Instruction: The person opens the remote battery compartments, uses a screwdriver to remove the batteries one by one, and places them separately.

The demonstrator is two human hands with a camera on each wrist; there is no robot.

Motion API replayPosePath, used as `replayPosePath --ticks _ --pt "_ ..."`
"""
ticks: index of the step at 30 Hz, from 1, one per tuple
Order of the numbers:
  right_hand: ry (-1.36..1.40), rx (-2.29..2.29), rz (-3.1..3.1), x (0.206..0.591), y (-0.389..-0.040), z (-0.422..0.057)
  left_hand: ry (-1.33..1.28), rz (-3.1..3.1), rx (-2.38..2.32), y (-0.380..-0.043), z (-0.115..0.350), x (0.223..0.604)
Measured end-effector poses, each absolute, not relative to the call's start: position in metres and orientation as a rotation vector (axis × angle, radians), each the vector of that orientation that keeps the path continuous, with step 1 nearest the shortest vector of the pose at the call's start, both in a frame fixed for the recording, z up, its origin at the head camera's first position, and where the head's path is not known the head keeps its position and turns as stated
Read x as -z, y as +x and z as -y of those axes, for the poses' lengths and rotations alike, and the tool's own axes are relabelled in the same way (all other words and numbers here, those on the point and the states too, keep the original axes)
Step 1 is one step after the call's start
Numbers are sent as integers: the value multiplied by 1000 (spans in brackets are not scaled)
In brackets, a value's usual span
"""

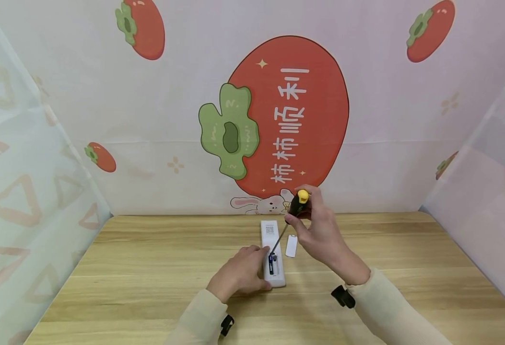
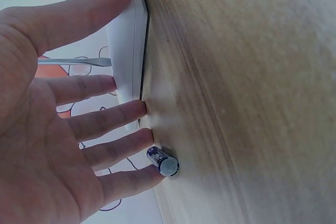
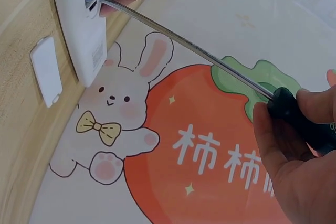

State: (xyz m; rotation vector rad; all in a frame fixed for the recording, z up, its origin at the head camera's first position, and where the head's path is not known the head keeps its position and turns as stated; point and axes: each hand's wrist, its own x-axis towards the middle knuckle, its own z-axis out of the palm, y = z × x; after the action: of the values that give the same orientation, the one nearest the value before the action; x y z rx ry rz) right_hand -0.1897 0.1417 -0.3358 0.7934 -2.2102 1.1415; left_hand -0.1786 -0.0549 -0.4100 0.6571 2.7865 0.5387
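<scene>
1. the right hand [image 1: 322, 232] grips a black-and-yellow screwdriver [image 1: 299, 204], thumb and fingers closed round its handle; the butt is cut off in the right wrist view.
2. the shaft slants down to the left of the right hand, its tip by the end of a blue battery [image 1: 271, 265] in the open compartment; whether tip and battery touch is hard to tell.
3. the left hand [image 1: 243, 271] is open, its fingers extended, with thumb and index finger against the white remote [image 1: 271, 242].
4. the remote lies back up just right of the left hand, which covers part of its near edge; its printed code is too small to read.
5. a loose battery [image 2: 164, 162] lies beside the left hand's ring and little fingertips, visible only in the left wrist view.
6. the small white cover [image 1: 291, 246] lies between the remote and the right hand.
7. the wooden table [image 1: 148, 273] is under both hands, a persimmon-print backdrop [image 1: 170, 105] beyond them; the 2 sleeves [image 1: 401, 311] run off the bottom edge.
</scene>
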Motion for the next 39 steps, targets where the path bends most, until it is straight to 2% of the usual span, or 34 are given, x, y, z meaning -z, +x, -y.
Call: replayPosePath --ticks 21,39 --pt "946 -1150 2222 336 -189 -141 640 -2791 -531 -178 53 413" --pt "893 -1020 2386 324 -205 -129 646 -2796 -522 -179 54 412"
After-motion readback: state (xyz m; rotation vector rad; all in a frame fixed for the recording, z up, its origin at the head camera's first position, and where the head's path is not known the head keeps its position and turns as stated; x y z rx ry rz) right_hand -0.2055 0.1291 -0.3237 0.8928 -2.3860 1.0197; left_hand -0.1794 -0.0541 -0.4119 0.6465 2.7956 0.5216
